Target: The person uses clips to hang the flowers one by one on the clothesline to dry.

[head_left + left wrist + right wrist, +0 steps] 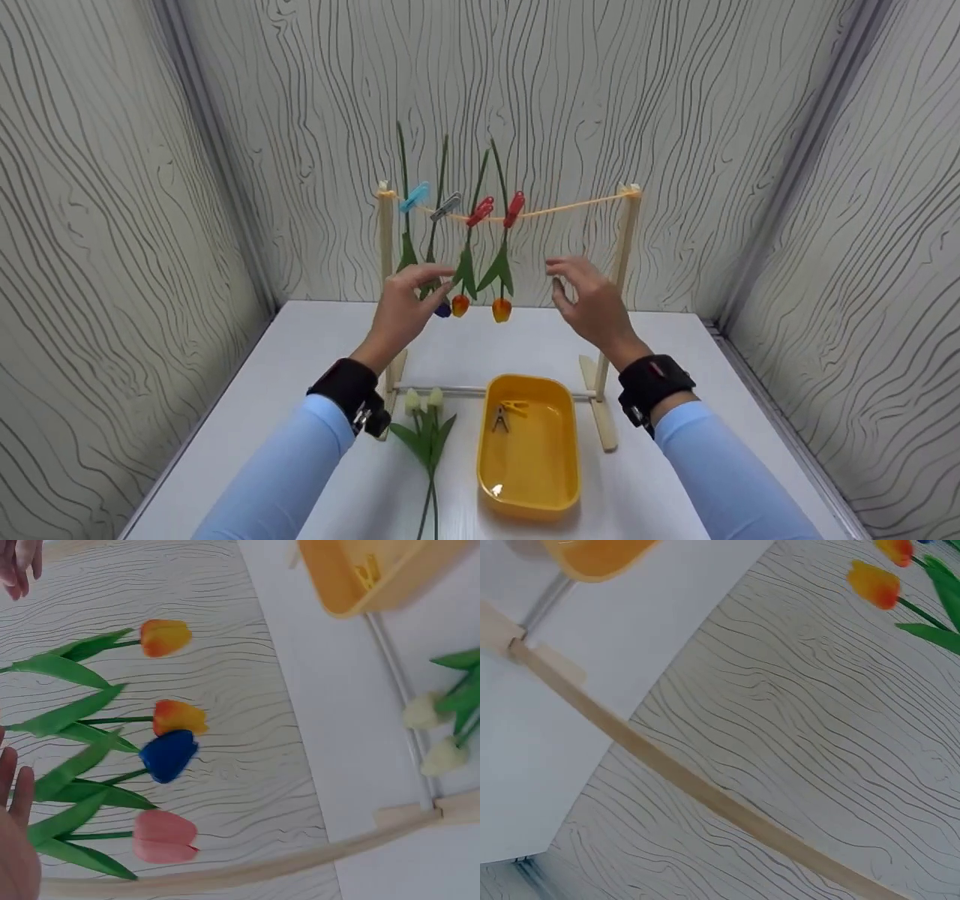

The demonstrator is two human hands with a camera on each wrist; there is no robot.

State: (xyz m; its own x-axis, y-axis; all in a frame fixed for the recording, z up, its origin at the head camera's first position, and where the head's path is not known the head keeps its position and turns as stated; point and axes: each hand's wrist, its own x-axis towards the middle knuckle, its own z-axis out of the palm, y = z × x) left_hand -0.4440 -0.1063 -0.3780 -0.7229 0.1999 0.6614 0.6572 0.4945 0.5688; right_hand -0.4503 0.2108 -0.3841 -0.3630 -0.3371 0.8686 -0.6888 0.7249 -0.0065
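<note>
Several artificial tulips hang head down from an orange string (574,205), held by a blue clothespin (414,196), a grey clothespin (446,205) and two red clothespins (514,209). Two blooms are orange-yellow, one tulip is blue (171,756) and one is pink (165,836). My left hand (401,304) is beside the left tulips, fingers extended and gripping nothing; whether it touches a leaf cannot be told. To the right of the rightmost orange-yellow tulip (502,309), my right hand (592,304) hovers with loosely bent fingers and holds nothing.
A wooden frame's right post (622,247) and left post (386,232) carry the string. On the white table (675,420) stands a yellow tray (529,506) with a yellow clothespin (514,407) and a grey clothespin (500,418). White tulips (426,427) lie left of it.
</note>
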